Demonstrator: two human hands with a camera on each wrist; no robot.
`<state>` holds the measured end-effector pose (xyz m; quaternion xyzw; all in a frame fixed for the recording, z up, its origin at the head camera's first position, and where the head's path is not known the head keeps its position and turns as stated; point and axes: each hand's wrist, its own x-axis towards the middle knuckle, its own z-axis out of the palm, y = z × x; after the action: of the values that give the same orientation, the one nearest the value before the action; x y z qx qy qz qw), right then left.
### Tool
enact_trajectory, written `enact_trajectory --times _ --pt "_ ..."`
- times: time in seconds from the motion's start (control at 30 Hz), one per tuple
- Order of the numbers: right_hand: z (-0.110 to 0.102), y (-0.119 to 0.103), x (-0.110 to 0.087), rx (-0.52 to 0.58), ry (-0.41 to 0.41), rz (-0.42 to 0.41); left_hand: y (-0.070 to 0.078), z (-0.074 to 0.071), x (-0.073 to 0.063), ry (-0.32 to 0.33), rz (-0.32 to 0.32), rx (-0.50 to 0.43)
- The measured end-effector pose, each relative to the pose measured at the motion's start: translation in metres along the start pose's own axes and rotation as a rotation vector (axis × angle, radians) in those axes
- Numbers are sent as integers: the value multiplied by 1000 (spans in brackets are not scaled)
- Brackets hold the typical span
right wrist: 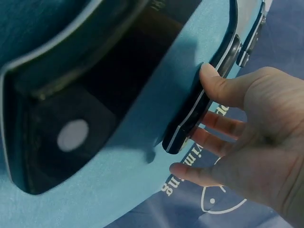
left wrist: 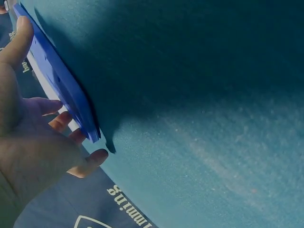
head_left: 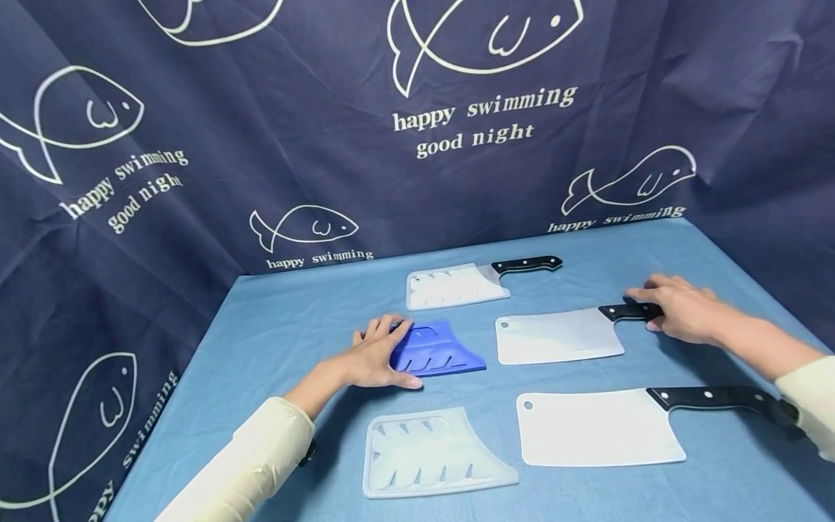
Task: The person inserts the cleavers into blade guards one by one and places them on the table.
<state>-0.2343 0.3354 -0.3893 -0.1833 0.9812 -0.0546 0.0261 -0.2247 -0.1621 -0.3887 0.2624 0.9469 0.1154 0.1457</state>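
My left hand spans the blue blade cover, thumb on its near edge and fingers at its far edge. In the left wrist view the blue cover lies between thumb and fingers, on or just over the cloth. On the right, my right hand holds the black handle of the middle cleaver, whose bare blade points left toward the blue cover. The right wrist view has thumb and fingers on either side of that handle; the little finger stays off it.
A larger bare cleaver lies nearest on the right, its handle end under the right forearm. Left of it sits a translucent white blade cover. At the back, another cleaver rests inside a white cover. A dark fish-print curtain hangs behind the table.
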Motion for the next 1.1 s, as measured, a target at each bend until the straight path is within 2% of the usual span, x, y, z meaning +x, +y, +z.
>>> enact_trajectory --times 0.3,0.47,0.63,0.97,1.1 --pt "4 1 0 22 41 -51 1 1 5 -14 -9 46" --pt "6 0 -2 34 79 -73 4 -3 11 -40 -13 95" --pt "9 -1 -4 18 101 -77 6 -7 12 -56 -20 104" --pt "13 -1 -7 -13 135 -93 7 -5 11 -29 -17 110" --pt "15 -1 -8 -38 156 -117 7 -4 10 1 -4 122"
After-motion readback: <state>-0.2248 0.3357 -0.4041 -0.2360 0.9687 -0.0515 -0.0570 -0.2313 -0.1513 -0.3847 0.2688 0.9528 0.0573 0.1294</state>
